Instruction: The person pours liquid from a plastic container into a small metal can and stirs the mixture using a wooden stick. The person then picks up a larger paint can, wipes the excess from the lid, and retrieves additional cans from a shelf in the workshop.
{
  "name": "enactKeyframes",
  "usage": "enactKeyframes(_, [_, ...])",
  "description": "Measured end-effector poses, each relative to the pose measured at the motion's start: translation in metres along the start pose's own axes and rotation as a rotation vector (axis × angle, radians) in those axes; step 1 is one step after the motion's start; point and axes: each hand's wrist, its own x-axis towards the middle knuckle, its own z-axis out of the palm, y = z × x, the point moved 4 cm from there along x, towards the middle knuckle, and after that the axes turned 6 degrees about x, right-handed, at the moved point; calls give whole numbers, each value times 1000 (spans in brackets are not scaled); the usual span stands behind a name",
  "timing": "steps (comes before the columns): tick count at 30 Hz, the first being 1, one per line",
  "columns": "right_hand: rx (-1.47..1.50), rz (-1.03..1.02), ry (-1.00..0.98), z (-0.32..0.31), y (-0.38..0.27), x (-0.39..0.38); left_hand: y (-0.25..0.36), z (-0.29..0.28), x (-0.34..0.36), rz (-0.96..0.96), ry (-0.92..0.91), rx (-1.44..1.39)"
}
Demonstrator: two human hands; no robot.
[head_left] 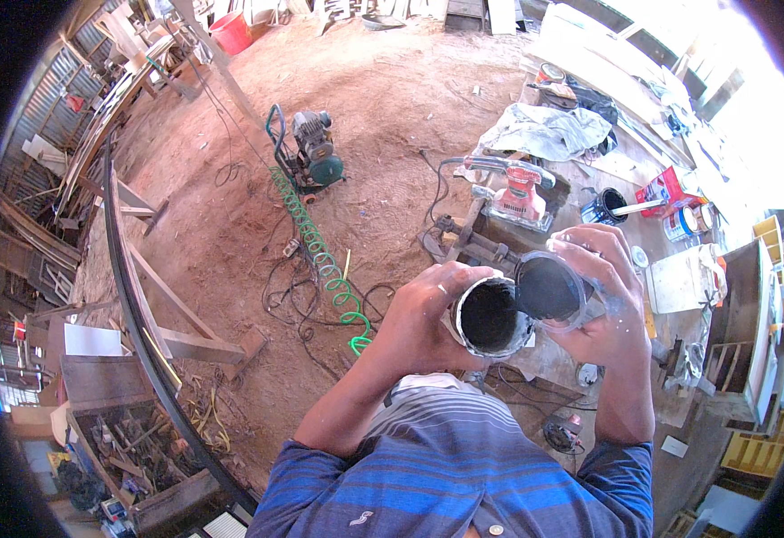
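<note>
My left hand point(417, 314) is closed around a white-rimmed can point(492, 316), its inside dark. In my right hand point(609, 300) is a clear plastic cup point(550, 287) with dark contents, tilted so that its mouth also faces me. The two rims meet or overlap in front of my chest, the cup slightly higher than the can. Whether anything is flowing between them I cannot tell. Pale specks dot my right hand and wrist.
A workbench on the right carries a red sander point(521, 197), a dark paint pot point(603, 207) with a brush across it, a red packet point(670, 190) and a plastic sheet point(549, 133). A compressor point(313, 148), green coiled hose point(307, 229) and cables lie on the dirt floor.
</note>
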Motion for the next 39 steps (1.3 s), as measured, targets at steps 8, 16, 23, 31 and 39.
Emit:
enactKeyframes(8, [-7, -1, -6, -1, -1, 0, -1, -1, 1, 29, 6, 10])
enactKeyframes(16, [-15, -21, -6, -2, 0, 2, 0, -1, 1, 1, -22, 6])
enactKeyframes(23, [-9, -20, -15, -2, -1, 4, -1, -1, 2, 18, -8, 16])
enactKeyframes(31, [-17, -23, -16, -1, -2, 5, -1, -1, 4, 18, -9, 44])
enactKeyframes(39, [-23, -36, -19, 0, -1, 8, -4, -1, 3, 0, -17, -9])
